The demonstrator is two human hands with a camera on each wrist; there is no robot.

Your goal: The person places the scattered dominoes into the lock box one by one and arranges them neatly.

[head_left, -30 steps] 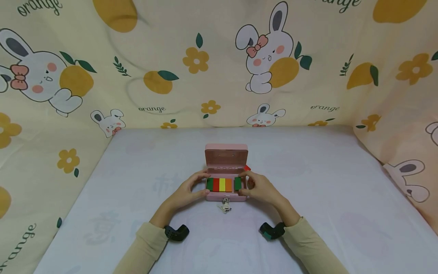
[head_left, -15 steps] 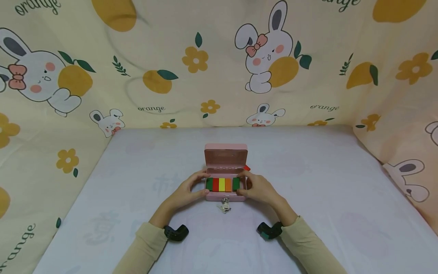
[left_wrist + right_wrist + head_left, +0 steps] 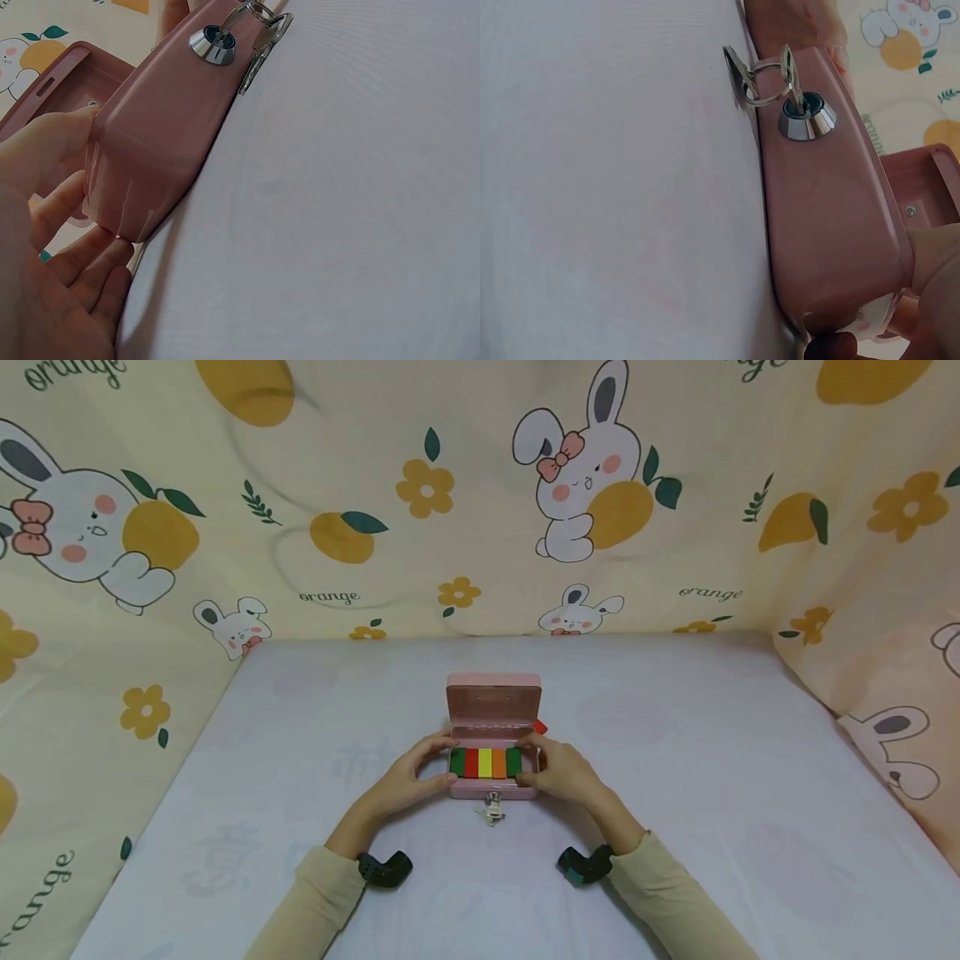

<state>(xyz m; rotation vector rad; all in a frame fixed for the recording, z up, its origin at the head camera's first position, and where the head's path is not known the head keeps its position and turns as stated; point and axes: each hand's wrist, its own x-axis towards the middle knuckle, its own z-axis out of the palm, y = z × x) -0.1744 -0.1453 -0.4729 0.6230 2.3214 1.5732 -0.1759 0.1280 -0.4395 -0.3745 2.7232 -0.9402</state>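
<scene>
A pink metal cash box (image 3: 493, 792) stands on the table with its lid (image 3: 493, 702) raised. Inside lies a row of coloured blocks: green (image 3: 457, 763), red (image 3: 472, 763), yellow (image 3: 485, 763), orange (image 3: 498, 763) and a second green block (image 3: 513, 762) at the right end. My left hand (image 3: 411, 779) grips the box's left end, thumb at the front rim (image 3: 94, 124) and fingers against the end wall. My right hand (image 3: 567, 774) reaches over the right side and pinches the right-hand green block between thumb and fingers. Neither wrist view shows the blocks.
Keys (image 3: 491, 814) on a ring hang from the lock (image 3: 808, 120) at the box's front. A small red thing (image 3: 539, 727) pokes out behind the box's right rear corner. White cloth (image 3: 675, 860) covers the table, and a printed curtain (image 3: 465, 485) stands behind.
The right hand has slid the right-hand green block leftward, closing the gap to the orange block. The left hand stays at the box's left end.
</scene>
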